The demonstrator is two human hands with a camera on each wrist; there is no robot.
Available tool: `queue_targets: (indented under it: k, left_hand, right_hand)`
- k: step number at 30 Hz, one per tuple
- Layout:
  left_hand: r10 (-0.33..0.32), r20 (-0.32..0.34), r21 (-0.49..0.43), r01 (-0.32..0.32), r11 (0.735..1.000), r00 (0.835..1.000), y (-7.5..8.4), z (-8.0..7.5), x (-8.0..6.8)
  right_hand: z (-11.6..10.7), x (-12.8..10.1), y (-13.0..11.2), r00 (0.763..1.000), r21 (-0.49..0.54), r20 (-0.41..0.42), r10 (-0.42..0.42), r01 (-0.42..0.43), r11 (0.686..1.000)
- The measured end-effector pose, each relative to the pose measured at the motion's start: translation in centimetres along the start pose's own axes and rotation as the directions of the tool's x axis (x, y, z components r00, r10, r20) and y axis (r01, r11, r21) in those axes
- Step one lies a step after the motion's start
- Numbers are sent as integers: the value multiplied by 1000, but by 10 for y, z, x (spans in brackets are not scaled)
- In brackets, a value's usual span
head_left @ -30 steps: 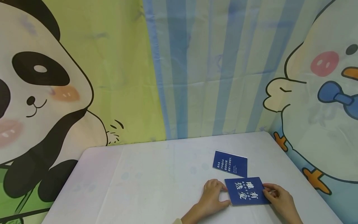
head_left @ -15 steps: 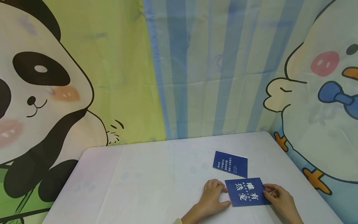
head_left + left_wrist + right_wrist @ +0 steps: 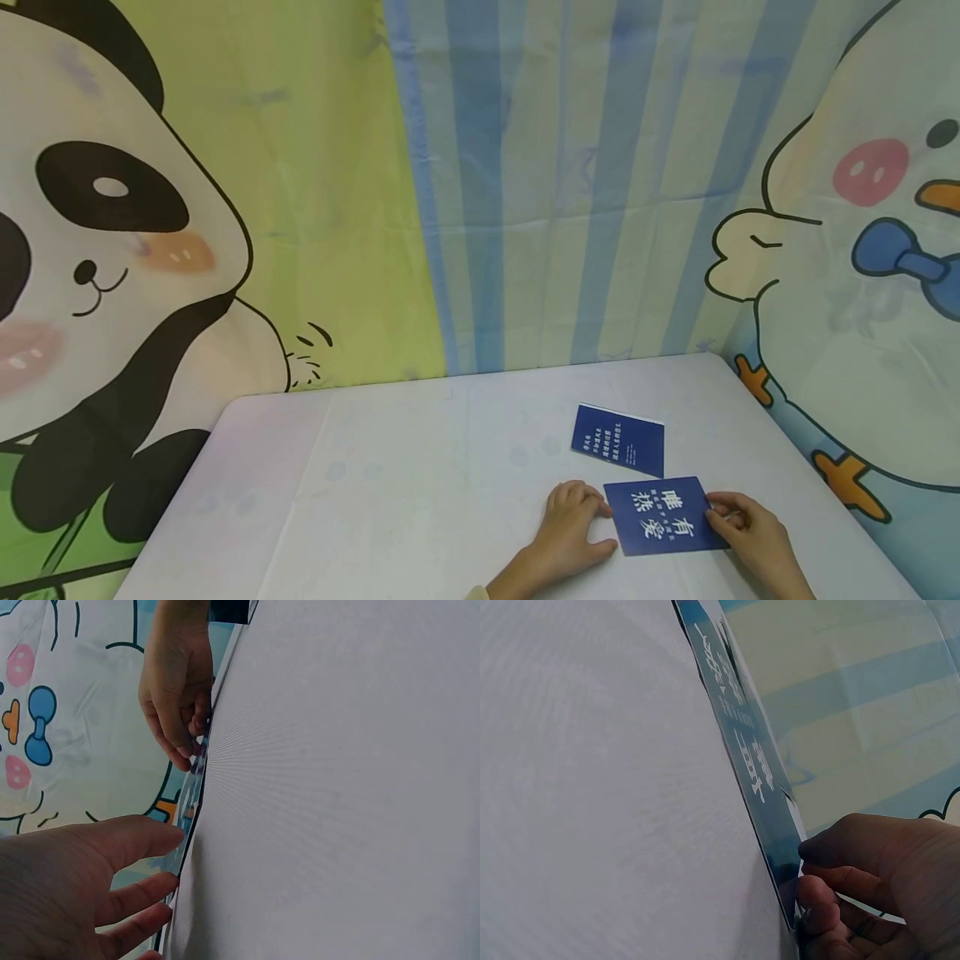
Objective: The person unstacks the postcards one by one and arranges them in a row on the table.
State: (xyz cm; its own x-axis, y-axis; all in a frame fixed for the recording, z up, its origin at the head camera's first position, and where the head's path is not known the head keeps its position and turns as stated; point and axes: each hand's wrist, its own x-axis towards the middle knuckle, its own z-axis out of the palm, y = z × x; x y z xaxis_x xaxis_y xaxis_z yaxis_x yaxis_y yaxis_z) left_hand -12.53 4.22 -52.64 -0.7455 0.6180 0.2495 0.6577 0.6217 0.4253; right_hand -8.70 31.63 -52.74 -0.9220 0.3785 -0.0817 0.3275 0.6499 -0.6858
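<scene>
A dark blue booklet point(image 3: 649, 500) with large white characters lies flat at the near right of the white table point(image 3: 420, 475). My right hand point(image 3: 756, 533) pinches its right edge near the corner, thumb on top and fingers curled in; the right wrist view has the booklet low and edge-on beside that thumb point(image 3: 832, 844). At the opposite edge stands my left hand point(image 3: 567, 529), its fingers and thumb spread apart, fingertips right at the booklet's left side. Seen from the left wrist, those fingers point(image 3: 139, 892) are fairly straight and hold nothing.
A second blue booklet point(image 3: 618, 440) with smaller white text lies just behind the first, its near corner close to that one's far edge. Printed cloth point(image 3: 525, 208) with a panda and a white bird hangs behind and beside the table.
The booklet between my hands has shifted very slightly toward me, its near edge a little lower. Both hands keep nearly the same place, and the second booklet has not moved.
</scene>
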Motion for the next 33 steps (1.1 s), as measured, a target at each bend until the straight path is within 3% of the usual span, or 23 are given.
queue_targets:
  k: [6, 12, 24, 29, 33]
  left_hand:
    - [4, -8, 6, -4, 1000, 1000, -1, -1, 2]
    - [-63, 0, -48, 63, 997, 998, -4, -2, 4]
    - [-147, -13, -190, 141, 972, 989, -13, -3, 9]
    - [-225, -32, -245, 211, 946, 974, -18, -2, 15]
    - [-314, -32, -320, 288, 903, 949, -22, -2, 23]
  right_hand:
    - [-4, 0, -3, 999, -5, -32, 6, -6, 1000]
    - [-4, 1, -9, 994, 28, -95, 49, -46, 999]
    - [6, 4, -18, 988, 57, -146, -40, 49, 997]
    - [10, 7, -29, 983, 71, -155, -96, 109, 992]
    - [14, 10, -37, 973, 69, -180, -148, 162, 984]
